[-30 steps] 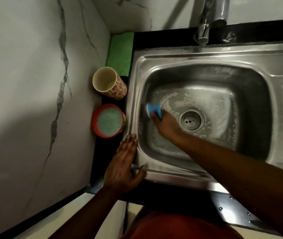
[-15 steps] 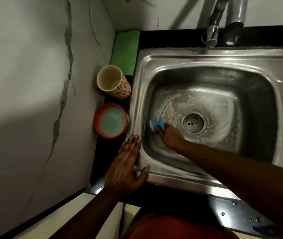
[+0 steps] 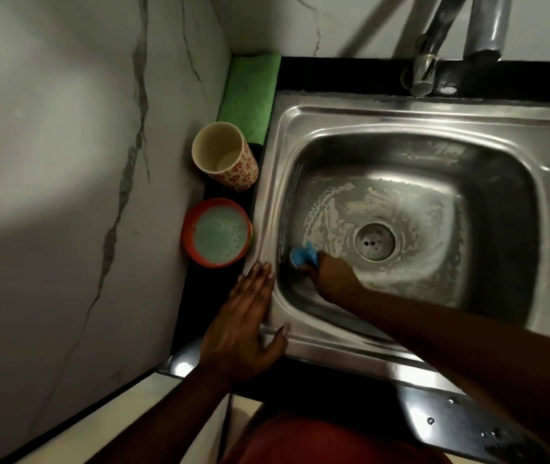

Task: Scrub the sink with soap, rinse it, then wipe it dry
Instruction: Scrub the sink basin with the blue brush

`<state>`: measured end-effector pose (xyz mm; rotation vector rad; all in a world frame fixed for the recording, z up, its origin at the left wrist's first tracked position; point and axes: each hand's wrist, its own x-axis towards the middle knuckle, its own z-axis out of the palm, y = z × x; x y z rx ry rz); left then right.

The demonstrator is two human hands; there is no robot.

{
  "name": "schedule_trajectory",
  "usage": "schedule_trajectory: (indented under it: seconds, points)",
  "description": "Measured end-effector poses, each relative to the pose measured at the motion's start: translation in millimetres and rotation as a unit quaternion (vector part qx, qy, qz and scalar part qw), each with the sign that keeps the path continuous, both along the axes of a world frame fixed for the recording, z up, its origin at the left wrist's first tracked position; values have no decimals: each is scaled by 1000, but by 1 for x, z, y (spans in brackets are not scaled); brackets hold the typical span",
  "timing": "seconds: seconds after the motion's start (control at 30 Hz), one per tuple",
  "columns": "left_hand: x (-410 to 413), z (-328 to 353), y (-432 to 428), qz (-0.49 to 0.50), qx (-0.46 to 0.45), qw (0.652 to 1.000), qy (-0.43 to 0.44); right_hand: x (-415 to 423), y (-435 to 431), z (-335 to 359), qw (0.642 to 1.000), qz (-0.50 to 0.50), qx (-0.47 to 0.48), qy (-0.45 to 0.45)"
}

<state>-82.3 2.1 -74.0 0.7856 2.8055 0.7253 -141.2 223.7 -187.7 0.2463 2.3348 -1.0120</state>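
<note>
Head view: the right hand (image 3: pixel 335 277) reaches into the steel sink (image 3: pixel 401 125), fingers closed round a blue scrubber (image 3: pixel 303 254) on the sudsy floor just left of the drain (image 3: pixel 374 241); the left hand (image 3: pixel 243 326) lies flat on the sink's left rim, fingers straight. On the table (image 3: pixel 190 296) beside that rim stand an orange bowl (image 3: pixel 216 232) of foamy green soap and a flowered cup (image 3: pixel 223 157); a green cloth (image 3: pixel 250 95) lies behind them.

free: right half of sink basin (image 3: pixel 501 229) | blocked: tap (image 3: pixel 424 72) at back; cup (image 3: pixel 223 159), bowl (image 3: pixel 216 232) crowd left side
</note>
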Motion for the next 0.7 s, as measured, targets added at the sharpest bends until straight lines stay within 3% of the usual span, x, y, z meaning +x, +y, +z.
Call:
schedule_trajectory:
  seconds: [0.07, 0.17, 0.23, 0.3, 0.43, 0.5, 0.6, 0.7]
  points:
    - [0, 0, 0, -2, 0, 1000, -1, -31, 3, -4, 999, -24, 12, 17]
    - [1, 0, 0, -1, -6, 1000, -1, -109, 10, 0, 985, -174, -11, 20]
    - [0, 0, 1, 1, -7, 1000, -3, -131, 13, 0, 975, -218, -26, 19]
    - [0, 0, 1, 7, -10, 1000, -8, -111, 11, 3, 981, -188, -40, 16]
    - [0, 4, 1, 5, -7, 1000, -11, -4, 2, -1, 997, 16, -28, -74]
    - [-1, 3, 0, 1, -6, 1000, -12, 16, 3, -5, 995, 69, 1, -68]
    - [-1, 2, 0, -3, -7, 1000, -9, -24, 9, 0, 997, 57, 51, -27]
    - [0, 3, 0, 0, -17, 1000, -9, -59, 13, 9, 999, 10, 21, -23]
